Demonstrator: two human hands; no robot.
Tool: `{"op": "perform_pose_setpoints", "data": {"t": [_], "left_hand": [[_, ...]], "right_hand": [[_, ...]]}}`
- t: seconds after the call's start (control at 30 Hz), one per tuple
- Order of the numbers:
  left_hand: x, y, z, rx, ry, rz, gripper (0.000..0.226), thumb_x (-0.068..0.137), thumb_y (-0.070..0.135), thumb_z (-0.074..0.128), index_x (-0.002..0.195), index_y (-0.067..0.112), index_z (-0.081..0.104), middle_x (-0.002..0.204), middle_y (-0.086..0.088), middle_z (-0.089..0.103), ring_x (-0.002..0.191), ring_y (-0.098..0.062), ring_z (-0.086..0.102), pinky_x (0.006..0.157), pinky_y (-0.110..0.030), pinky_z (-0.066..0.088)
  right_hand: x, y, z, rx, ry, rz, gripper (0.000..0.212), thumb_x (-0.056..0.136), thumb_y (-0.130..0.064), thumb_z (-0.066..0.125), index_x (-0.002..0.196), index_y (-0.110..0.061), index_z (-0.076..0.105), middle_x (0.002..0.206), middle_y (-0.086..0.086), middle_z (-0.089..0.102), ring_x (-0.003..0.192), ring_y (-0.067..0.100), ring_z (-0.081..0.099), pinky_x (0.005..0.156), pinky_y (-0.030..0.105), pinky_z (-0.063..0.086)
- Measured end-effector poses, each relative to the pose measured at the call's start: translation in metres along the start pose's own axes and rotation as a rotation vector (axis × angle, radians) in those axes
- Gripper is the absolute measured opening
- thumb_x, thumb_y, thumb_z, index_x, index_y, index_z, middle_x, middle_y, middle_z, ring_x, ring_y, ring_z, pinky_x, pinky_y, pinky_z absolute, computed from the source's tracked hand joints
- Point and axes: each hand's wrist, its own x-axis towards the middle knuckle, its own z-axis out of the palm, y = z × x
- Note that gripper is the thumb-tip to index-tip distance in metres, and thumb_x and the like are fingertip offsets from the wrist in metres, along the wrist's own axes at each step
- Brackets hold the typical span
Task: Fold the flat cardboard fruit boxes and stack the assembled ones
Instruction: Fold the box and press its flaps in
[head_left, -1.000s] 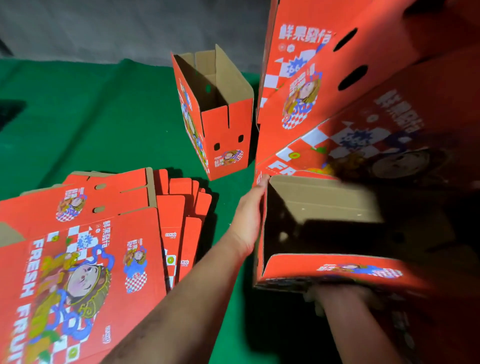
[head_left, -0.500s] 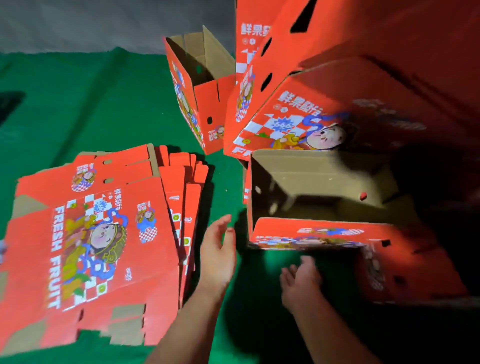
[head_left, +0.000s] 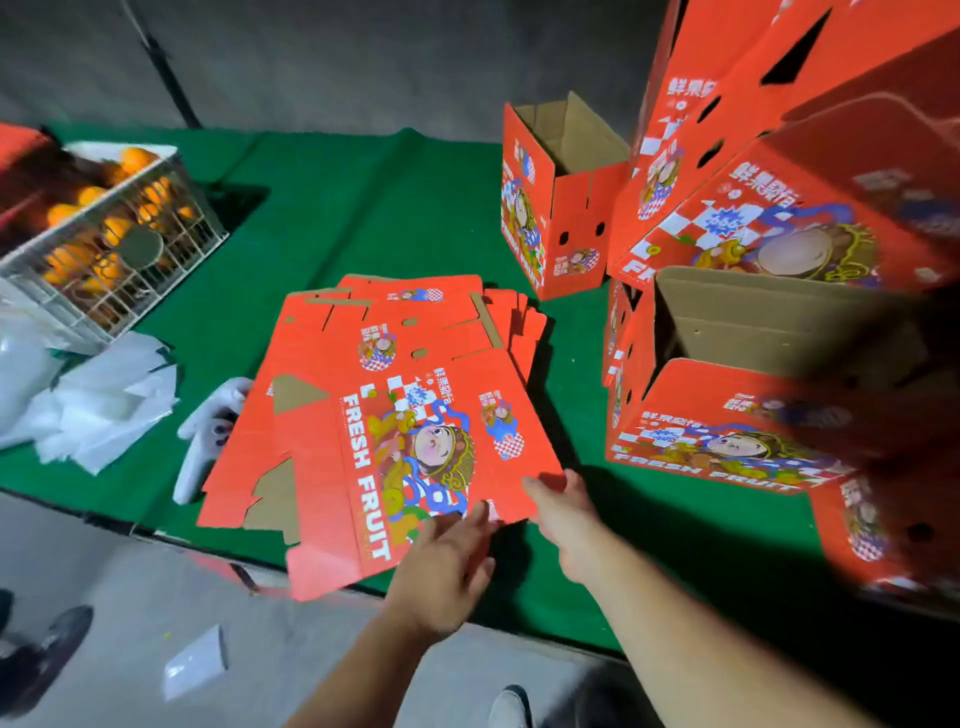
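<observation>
Head view: at frame centre, a stack of flat red cardboard boxes (head_left: 395, 415) printed "FRESH FRUIT" lies on green cloth (head_left: 363, 208). The left hand (head_left: 447, 566), fingers extended, touches its near edge; the right hand (head_left: 563, 514) pinches the corner. Assembled boxes (head_left: 727, 415) stand right.

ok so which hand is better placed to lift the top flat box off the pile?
Right, probably. The right hand already has fingers at the near corner of the top flat box. The left hand lies open against its near edge, better placed to steady it.
</observation>
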Motion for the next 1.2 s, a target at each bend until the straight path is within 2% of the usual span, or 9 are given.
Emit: {"op": "perform_pose_setpoints", "data": {"t": [0.1, 0.2, 0.27, 0.4, 0.63, 0.87, 1.0, 1.1, 1.2], "left_hand": [[-0.03, -0.006, -0.009, -0.224, 0.277, -0.107, 0.049, 0.093, 0.031, 0.057, 0.141, 0.028, 0.06, 0.145, 0.005, 0.06, 0.125, -0.023, 0.054, 0.108, -0.039, 0.043], [-0.059, -0.044, -0.02, -0.263, 0.641, -0.765, 0.064, 0.087, 0.041, 0.058, 0.14, 0.005, 0.059, 0.147, -0.025, 0.053, 0.134, -0.042, 0.05, 0.11, -0.048, 0.038], [-0.074, -0.061, -0.021, -0.609, 0.55, -1.051, 0.061, 0.098, 0.047, 0.06, 0.135, -0.002, 0.057, 0.133, -0.029, 0.06, 0.126, -0.044, 0.056, 0.095, -0.047, 0.049], [-0.085, -0.054, -0.014, -1.025, 0.59, -0.935, 0.038, 0.104, 0.038, 0.056, 0.098, 0.003, 0.069, 0.081, -0.007, 0.069, 0.078, -0.023, 0.06, 0.065, -0.029, 0.044], [-0.086, 0.002, 0.008, -1.058, 0.566, -0.983, 0.037, 0.097, 0.05, 0.063, 0.1, 0.013, 0.06, 0.089, -0.003, 0.063, 0.075, -0.014, 0.059, 0.062, -0.028, 0.043], [-0.077, 0.055, 0.045, -1.625, 0.366, -0.847, 0.07, 0.086, 0.068, 0.06, 0.142, 0.027, 0.055, 0.134, -0.002, 0.067, 0.121, -0.021, 0.065, 0.103, -0.041, 0.051], [-0.067, 0.083, 0.036, -1.671, 0.406, -0.636, 0.062, 0.085, 0.064, 0.061, 0.141, 0.038, 0.05, 0.128, -0.017, 0.069, 0.09, -0.021, 0.076, 0.07, -0.033, 0.06], [-0.06, 0.094, 0.024, -1.601, 0.524, -0.509, 0.052, 0.096, 0.053, 0.057, 0.143, 0.033, 0.047, 0.14, -0.023, 0.059, 0.098, -0.024, 0.061, 0.079, -0.05, 0.056], [-0.061, 0.082, -0.016, -1.479, 0.73, -0.428, 0.031, 0.106, 0.034, 0.053, 0.137, 0.029, 0.051, 0.115, -0.006, 0.066, 0.094, -0.024, 0.059, 0.057, -0.045, 0.056]], "right_hand": [[0.003, 0.012, -0.024, -0.001, 0.073, 0.08, 0.023, 0.099, -0.029, 0.067, 0.118, -0.016, 0.063, 0.105, 0.011, 0.07, 0.082, 0.024, 0.061, 0.068, 0.033, 0.051], [0.003, 0.02, -0.056, 0.034, 0.063, 0.06, 0.001, 0.103, -0.022, 0.062, 0.103, -0.022, 0.062, 0.111, 0.007, 0.07, 0.092, 0.019, 0.067, 0.069, 0.033, 0.056], [-0.003, 0.023, -0.074, -0.027, 0.042, 0.025, 0.01, 0.104, -0.019, 0.059, 0.113, -0.024, 0.062, 0.115, 0.005, 0.07, 0.098, 0.021, 0.068, 0.068, 0.031, 0.055], [-0.017, 0.026, -0.099, -0.328, -0.039, -0.098, 0.021, 0.097, -0.015, 0.061, 0.11, -0.031, 0.059, 0.099, 0.002, 0.071, 0.085, 0.019, 0.07, 0.06, 0.025, 0.053], [-0.038, -0.003, -0.132, -0.381, 0.015, -0.432, 0.021, 0.092, -0.02, 0.065, 0.097, -0.041, 0.063, 0.095, -0.011, 0.074, 0.078, 0.01, 0.071, 0.071, 0.031, 0.058], [-0.082, -0.064, -0.171, -0.398, -0.097, -0.629, 0.044, 0.094, -0.002, 0.062, 0.105, -0.045, 0.067, 0.088, -0.014, 0.076, 0.069, 0.007, 0.067, 0.055, 0.017, 0.051], [-0.112, -0.095, -0.18, -0.485, -0.04, -0.735, 0.037, 0.094, -0.011, 0.067, 0.126, -0.029, 0.066, 0.119, -0.004, 0.067, 0.104, 0.009, 0.064, 0.094, 0.024, 0.051], [-0.129, -0.121, -0.187, -0.544, 0.141, -0.919, 0.035, 0.091, -0.016, 0.071, 0.126, -0.023, 0.067, 0.124, -0.003, 0.051, 0.106, -0.007, 0.051, 0.101, 0.004, 0.032], [-0.14, -0.132, -0.192, -0.523, 0.105, -0.974, 0.022, 0.091, -0.025, 0.069, 0.112, -0.029, 0.067, 0.11, -0.008, 0.064, 0.101, 0.004, 0.062, 0.099, 0.033, 0.049]]}}
